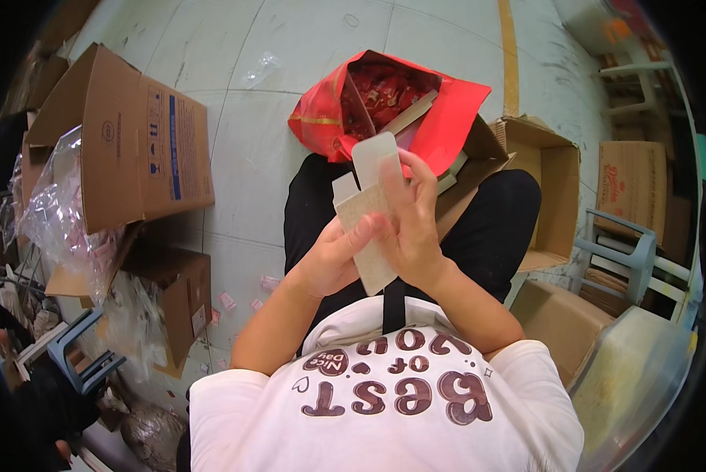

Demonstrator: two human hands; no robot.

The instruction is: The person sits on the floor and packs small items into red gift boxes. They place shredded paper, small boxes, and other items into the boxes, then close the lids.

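Observation:
A small cream cardboard carton (368, 206) is held upright over my lap, its long top flap and a side flap standing up. My left hand (335, 253) grips it low on the left side, thumb across the front. My right hand (416, 224) holds the right side, its fingers reaching up beside the raised flap and slightly blurred. Just beyond my hands, a red bag (315, 118) gapes, with many small red packets (384, 88) inside. A pale flat carton (409, 114) leans in its mouth. The carton's inside cannot be seen.
At left stands a large brown box (144, 141) with clear plastic (54, 197) spilling out. An open cardboard box (553, 157) sits right of my knee, another box (561, 322) nearer. Stools (632, 259) and a translucent bin (644, 377) line the right. Pink scraps (227, 300) dot the tiled floor.

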